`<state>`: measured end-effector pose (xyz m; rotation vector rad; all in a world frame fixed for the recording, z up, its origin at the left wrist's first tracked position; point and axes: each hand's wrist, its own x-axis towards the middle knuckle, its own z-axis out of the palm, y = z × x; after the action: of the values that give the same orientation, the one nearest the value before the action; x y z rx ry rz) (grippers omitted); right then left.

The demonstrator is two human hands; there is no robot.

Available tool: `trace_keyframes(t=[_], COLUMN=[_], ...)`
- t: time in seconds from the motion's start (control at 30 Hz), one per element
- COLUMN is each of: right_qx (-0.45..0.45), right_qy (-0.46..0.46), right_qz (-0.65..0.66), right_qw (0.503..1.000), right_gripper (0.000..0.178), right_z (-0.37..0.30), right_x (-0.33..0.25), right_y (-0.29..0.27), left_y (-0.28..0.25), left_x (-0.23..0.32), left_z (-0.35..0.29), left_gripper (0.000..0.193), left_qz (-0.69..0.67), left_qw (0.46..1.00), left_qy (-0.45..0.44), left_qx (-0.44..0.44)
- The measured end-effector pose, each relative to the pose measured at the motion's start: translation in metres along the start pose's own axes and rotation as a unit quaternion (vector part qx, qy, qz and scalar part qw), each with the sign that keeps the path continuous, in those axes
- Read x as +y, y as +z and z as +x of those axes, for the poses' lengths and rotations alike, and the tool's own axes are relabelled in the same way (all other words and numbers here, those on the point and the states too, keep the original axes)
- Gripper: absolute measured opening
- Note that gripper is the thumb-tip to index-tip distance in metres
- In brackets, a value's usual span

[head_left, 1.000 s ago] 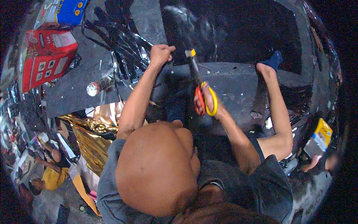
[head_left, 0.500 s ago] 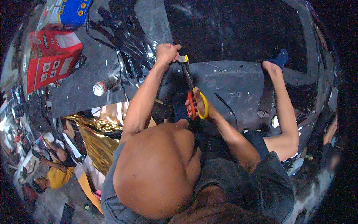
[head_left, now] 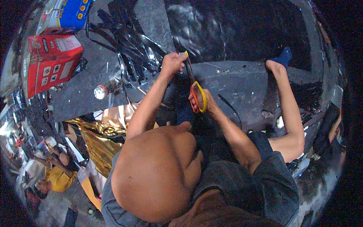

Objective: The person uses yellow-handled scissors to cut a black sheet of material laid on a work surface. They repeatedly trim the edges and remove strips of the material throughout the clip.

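My right hand [head_left: 200,99] is wrapped around the handles of a pair of scissors [head_left: 204,99], one loop yellow and the other orange-red. The dark blades point away from me and reach up beside my left hand [head_left: 173,64]. Its fingers are pinched on a small grey and yellow piece [head_left: 185,55] at the blade tips; what exactly it is cannot be made out. Just left of that hand lies a heap of shiny black strips [head_left: 132,45]. Beyond both hands spreads a large black sheet [head_left: 242,30].
At the far left stand a red box [head_left: 55,68] and a blue box [head_left: 73,15]. A shiny-ended roll [head_left: 101,91] lies near the strips. Gold foil [head_left: 100,143] is bunched by my left arm. A person in yellow [head_left: 60,178] is at the lower left.
My left hand has shifted slightly right and nearer, its fingers now covering more of the grey and yellow piece. The scissors have risen slightly, their handles turned more edge-on.
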<state>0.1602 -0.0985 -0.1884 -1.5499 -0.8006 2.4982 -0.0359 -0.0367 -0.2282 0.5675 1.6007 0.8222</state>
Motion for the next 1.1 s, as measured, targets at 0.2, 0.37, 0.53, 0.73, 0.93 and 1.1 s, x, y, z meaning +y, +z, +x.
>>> trace_keyframes(t=[0.2,0.37,0.53,0.73,0.93,1.1], right_qx=[0.047,0.057,0.051,0.025,-0.011,-0.017], right_qy=[-0.018,0.017,0.042,0.012,0.058,0.024], right_qz=[-0.1,-0.078,-0.027,-0.004,-0.043,0.035], right_qw=[0.994,0.995,0.997,1.0,0.997,0.999], right_gripper=[0.079,0.049,0.059,0.061,0.046,0.046], right_z=[-0.004,-0.005,-0.001,-0.015,-0.015,-0.015], right_x=[0.0,-0.01,-0.006,-0.011,-0.017,-0.011], right_y=[0.01,0.02,0.02,0.022,0.003,0.009], left_y=[0.001,-0.004,-0.003,0.0,-0.002,0.004], left_x=[-0.025,-0.014,-0.022,-0.009,-0.012,-0.002], left_z=[-0.006,-0.011,-0.007,-0.021,-0.024,-0.036], left_gripper=[0.023,0.025,0.026,0.026,0.026,0.026], left_qz=[-0.013,0.041,0.059,-0.024,-0.057,-0.079], left_qw=[0.998,0.993,0.989,0.995,0.996,0.996], left_qy=[0.064,0.113,0.132,0.092,0.066,0.032], left_qx=[0.001,0.015,0.034,-0.009,0.001,0.039])
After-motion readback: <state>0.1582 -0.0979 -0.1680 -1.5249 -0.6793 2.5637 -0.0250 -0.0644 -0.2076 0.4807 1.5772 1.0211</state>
